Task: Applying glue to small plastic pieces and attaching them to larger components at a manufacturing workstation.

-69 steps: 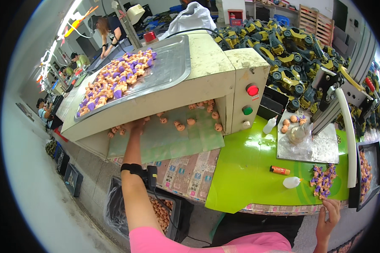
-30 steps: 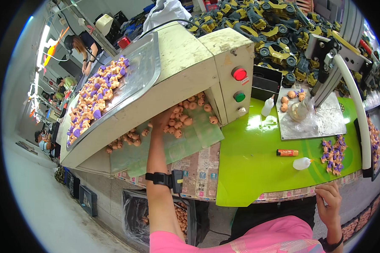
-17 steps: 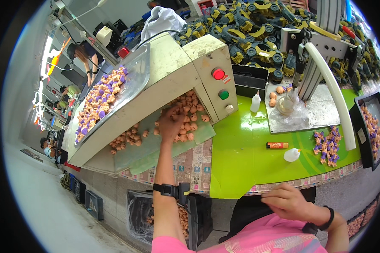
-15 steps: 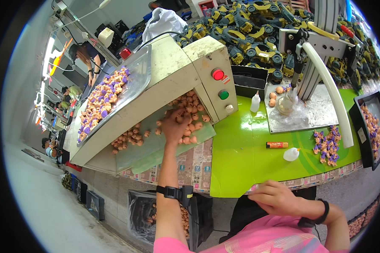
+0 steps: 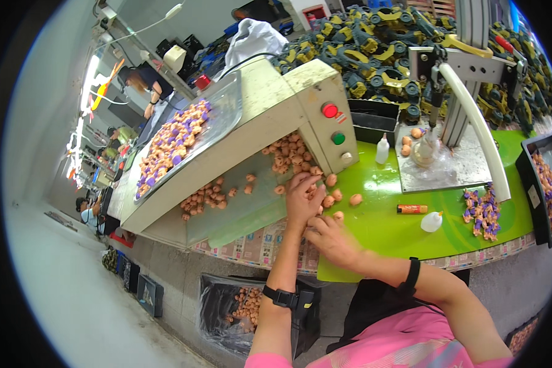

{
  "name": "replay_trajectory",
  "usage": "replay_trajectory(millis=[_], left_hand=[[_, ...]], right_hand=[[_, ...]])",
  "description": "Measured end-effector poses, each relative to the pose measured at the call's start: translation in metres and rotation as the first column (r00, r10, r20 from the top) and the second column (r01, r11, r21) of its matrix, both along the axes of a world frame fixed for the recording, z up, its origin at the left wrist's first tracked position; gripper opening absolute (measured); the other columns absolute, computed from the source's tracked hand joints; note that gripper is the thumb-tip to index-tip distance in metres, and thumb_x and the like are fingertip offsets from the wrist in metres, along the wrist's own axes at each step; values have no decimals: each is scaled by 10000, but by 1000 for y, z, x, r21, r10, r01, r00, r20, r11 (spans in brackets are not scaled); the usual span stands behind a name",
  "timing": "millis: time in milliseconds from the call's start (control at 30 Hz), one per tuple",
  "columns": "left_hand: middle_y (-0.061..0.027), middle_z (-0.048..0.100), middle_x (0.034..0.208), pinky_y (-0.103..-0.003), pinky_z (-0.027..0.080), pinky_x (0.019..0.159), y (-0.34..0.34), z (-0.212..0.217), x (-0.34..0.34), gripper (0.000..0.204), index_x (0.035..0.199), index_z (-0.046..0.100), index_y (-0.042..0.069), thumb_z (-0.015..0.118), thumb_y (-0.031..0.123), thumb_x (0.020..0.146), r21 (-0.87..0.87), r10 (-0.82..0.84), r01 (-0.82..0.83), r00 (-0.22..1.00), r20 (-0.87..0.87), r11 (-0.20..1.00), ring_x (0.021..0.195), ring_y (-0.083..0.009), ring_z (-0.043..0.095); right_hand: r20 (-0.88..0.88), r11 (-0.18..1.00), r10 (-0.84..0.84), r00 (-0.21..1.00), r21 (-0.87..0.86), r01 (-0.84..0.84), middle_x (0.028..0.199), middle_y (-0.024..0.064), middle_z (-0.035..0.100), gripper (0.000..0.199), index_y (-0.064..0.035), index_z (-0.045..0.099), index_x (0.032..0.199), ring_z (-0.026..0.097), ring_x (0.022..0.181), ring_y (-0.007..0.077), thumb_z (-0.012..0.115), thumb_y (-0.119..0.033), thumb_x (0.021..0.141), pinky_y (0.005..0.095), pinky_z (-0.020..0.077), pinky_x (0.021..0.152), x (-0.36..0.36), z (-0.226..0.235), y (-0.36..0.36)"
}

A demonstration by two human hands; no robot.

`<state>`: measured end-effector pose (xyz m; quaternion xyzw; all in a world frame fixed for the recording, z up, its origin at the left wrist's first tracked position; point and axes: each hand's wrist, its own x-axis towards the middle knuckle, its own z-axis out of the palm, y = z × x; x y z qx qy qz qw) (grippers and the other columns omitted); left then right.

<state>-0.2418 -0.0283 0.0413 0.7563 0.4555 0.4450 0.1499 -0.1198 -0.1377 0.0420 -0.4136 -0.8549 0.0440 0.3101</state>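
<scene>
Small round skin-coloured doll heads [image 5: 291, 150] lie in the opening of the cream machine and spill onto the green mat. My left hand [image 5: 303, 199] is at the machine's right corner, its fingers curled round some of the doll heads. Close against it, my right hand [image 5: 336, 240] has its fingers bent in; what they hold, if anything, is hidden. A few loose heads, one of them a single doll head [image 5: 356, 199], rest on the mat just right of my hands.
The cream machine [image 5: 260, 92] carries a clear tray [image 5: 230, 113] of purple-and-skin-coloured figure parts. A press [image 5: 432, 116] stands on a metal plate at right. On the mat are a glue stick [image 5: 412, 209], white bottles [image 5: 431, 222] and figure parts [image 5: 481, 211]. A lined bin [image 5: 211, 306] stands below.
My left hand has drawn doll heads out of the machine's opening toward the right, onto the mat. My right hand has come left from the table's front edge to meet it.
</scene>
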Motion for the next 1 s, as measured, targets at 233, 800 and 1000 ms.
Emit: replay_trajectory(millis=[233,800,1000], left_hand=[[-119,626,1074,-329,485,827,-23,8,15,214,1022,690,25,671,90,819,-66,-200,208,974,108,976,981,-249,594],[-195,498,1321,-467,321,1043,-58,-19,-26,434,1292,525,19,447,318,988,-150,193,-194,981,-22,969,1221,-353,445],[-174,495,1321,-413,331,1046,-70,-12,18,384,1260,562,22,424,271,1002,-135,122,-123,992,-16,983,1224,-331,444]], right_hand=[[-13,994,45,999,-102,-46,1034,84,561,206,-112,585,986,555,970,245,550,-146,786,373,445,814,28,-11,-3],[-43,995,91,995,36,-89,1210,63,568,255,-87,659,1002,518,1122,251,582,-156,769,396,416,932,27,-14,-2],[-136,998,-56,989,-3,56,1100,79,561,232,-39,639,949,523,1047,262,558,-124,750,369,435,902,60,-11,-6]])
